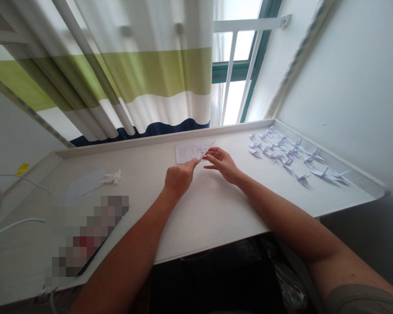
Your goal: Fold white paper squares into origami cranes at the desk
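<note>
A small piece of folded white paper [209, 147] stands tilted above the table, pinched at its lower end between the thumb and fingers of my left hand [180, 178]. My right hand [224, 165] is at the paper's right side, its fingers spread and the fingertips at or very near the edge. Whether they touch it is hard to see. Just behind both hands, a sheet with printed or drawn marks [187, 153] lies flat on the white table [209, 209]. Part of that sheet is covered by the folded paper and my left hand.
Several folded white paper cranes [283, 152] sit on the right side of the table. At left are a crumpled white tissue [113, 177], pale paper [85, 183], a blurred-out object [91, 235] and white cables [16, 224]. A raised rim [144, 143] runs along the back, below a curtain [163, 74].
</note>
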